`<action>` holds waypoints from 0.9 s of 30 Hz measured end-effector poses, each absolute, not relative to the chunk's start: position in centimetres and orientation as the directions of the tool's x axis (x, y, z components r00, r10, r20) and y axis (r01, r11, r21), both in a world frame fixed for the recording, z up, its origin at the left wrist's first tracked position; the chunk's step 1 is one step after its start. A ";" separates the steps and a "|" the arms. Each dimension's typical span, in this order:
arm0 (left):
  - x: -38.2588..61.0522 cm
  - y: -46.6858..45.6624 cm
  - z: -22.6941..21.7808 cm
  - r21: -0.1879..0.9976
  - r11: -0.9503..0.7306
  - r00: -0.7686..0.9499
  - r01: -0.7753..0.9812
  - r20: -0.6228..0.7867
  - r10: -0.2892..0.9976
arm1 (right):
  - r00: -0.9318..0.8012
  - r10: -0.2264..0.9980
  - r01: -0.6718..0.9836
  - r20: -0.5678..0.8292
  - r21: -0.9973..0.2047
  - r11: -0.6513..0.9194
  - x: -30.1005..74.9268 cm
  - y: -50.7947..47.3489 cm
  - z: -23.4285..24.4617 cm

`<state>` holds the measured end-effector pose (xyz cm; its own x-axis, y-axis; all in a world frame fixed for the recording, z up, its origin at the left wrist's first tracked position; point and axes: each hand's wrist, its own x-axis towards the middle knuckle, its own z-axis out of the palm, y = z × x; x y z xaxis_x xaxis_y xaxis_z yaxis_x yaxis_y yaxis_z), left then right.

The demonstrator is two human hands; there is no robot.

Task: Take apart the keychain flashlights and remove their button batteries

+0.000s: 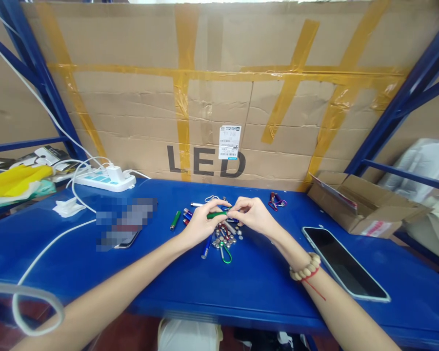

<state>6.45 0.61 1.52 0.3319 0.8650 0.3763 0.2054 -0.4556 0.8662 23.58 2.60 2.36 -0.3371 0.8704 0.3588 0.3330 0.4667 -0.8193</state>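
My left hand (201, 222) is closed around a small green metal tube (216, 214), which looks like a mini flashlight body and lies roughly level. At the tube's right end, my right hand (251, 214) pinches with thumb and fingertips; whatever is between them is too small to make out. Below both hands sits a pile of silver button cells (227, 240). A green carabiner clip (226, 255) lies at the pile's front, and a blue tube (206, 247) to its left. Another green tube (175, 220) rests left of my left hand. More coloured tubes are partly hidden behind my hands.
Red and purple carabiner clips (277, 201) lie at the back right. A phone (346, 263) and an open cardboard box (366, 204) are on the right. Leftward are a blurred-out phone (128, 239), a white power strip (108, 179) and cables. A large carton (149, 117) stands behind.
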 end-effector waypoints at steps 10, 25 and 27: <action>6.2 0.7 2.1 0.815 -0.521 0.316 0.253 0.439 0.841 | -0.290 0.921 0.293 0.260 -0.892 0.344 22.9 1.9 2.7; 7.3 -0.1 2.6 0.979 -0.202 0.202 0.012 0.195 0.960 | -0.303 0.906 0.203 0.294 -0.909 0.363 23.0 2.3 2.9; 7.4 -0.2 2.6 0.989 -0.144 0.190 -0.029 0.147 0.971 | -0.306 0.909 0.217 0.284 -0.909 0.357 23.1 2.3 3.0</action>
